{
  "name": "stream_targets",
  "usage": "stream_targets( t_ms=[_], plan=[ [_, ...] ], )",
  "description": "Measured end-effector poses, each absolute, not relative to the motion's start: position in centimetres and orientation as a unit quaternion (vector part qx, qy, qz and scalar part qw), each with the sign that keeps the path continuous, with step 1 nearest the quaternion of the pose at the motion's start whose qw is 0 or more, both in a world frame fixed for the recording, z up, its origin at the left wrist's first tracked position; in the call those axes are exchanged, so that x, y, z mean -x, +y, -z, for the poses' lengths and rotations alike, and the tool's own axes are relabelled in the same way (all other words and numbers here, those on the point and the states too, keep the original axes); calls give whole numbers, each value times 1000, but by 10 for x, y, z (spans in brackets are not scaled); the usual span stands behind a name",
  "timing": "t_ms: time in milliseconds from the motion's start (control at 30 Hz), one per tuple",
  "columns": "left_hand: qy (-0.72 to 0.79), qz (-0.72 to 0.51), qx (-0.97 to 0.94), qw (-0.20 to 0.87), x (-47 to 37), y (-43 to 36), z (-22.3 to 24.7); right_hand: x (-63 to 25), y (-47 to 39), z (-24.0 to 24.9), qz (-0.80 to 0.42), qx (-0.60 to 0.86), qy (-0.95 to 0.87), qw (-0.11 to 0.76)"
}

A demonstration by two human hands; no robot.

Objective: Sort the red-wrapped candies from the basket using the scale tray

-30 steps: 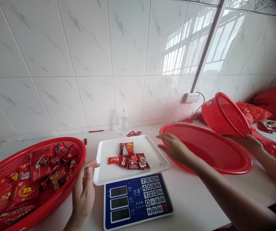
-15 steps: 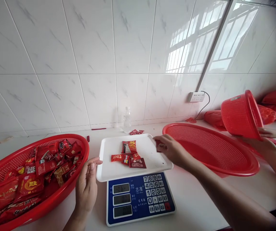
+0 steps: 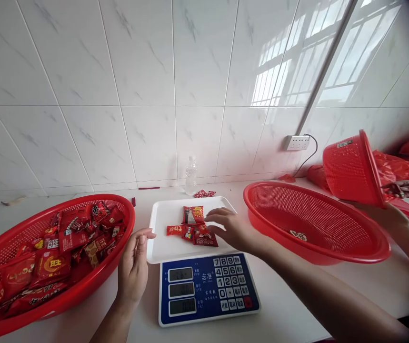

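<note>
A white weighing tray [image 3: 168, 207] sits on a blue-faced scale [image 3: 209, 288]. Several small red snack packets [image 3: 193, 215] lie in the middle of it. At the tray's left rim is my left hand [image 3: 134, 262], its fingertips at the edge, thumb up and holding nothing. Over the tray's right half reaches my right hand [image 3: 231, 231], fingers apart and bent toward the packets; whether the fingertips touch them is hard to tell. Left of the scale stands a red basket [image 3: 120, 202] with many red-wrapped snacks [image 3: 52, 264].
To the right, a red oval basket [image 3: 257, 228] holds one small pale packet [image 3: 298, 236]. Beyond it, another person's hands [image 3: 386, 216] tilt a smaller red basket [image 3: 349, 166]. A clear bottle [image 3: 190, 176] and a red wrapper [image 3: 204, 194] lie behind the tray. A power strip [image 3: 297, 142] hangs on the wall.
My right hand has moved left from the tray's right edge to the packets, its fingers spreading. A small pale packet now lies in the right basket. My left hand stays at the rim.
</note>
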State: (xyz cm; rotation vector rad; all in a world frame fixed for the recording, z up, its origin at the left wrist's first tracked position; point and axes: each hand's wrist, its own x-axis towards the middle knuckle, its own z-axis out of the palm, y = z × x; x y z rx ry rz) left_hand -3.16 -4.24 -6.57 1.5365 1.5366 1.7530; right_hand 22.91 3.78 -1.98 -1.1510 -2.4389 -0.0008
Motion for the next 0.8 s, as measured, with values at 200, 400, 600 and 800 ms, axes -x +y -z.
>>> stream_targets(
  t_ms=[200, 400, 600, 800],
  plan=[
    [546, -614, -542, 177, 33, -38, 68, -179, 46, 15, -22, 449, -881, 148],
    [539, -608, -545, 205, 31, -39, 70, -182, 56, 18, -19, 514, -849, 123],
    [535, -613, -545, 203, 28, -40, 71, -217, 62, 5, -12, 533, -829, 170],
    [530, -617, -547, 198, 26, -39, 72, -197, 49, 3, -45, 465, -876, 117]
  ],
)
